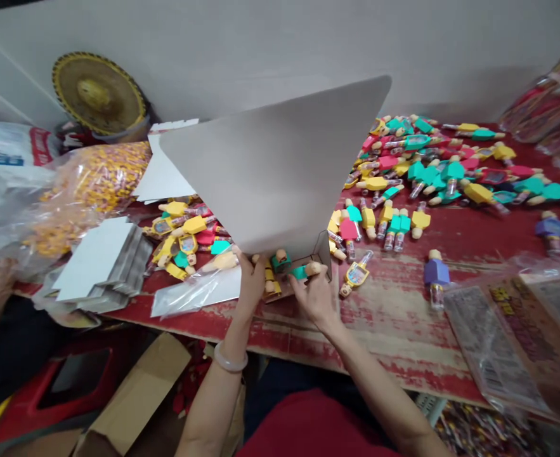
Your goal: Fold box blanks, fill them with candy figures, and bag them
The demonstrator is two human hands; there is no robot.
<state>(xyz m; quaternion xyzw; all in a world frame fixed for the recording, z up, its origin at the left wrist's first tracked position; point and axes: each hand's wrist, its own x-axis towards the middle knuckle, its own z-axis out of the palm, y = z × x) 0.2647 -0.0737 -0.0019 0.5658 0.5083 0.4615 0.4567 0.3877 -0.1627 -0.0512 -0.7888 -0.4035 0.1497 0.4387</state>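
The right hand [318,303] grasped a green toy [300,273] inside the box [274,178], fingers curled; the left hand [248,280] was at the box's left end, its grip indeterminable; the red table [384,324] lay beneath the box; loose toys [420,171] were heaped to its right; a grey wall [260,44] stood behind.

Both forearms [379,374] forward, left hand [251,277] and right hand [316,298] near each other, right wrist [333,325] angled inward.
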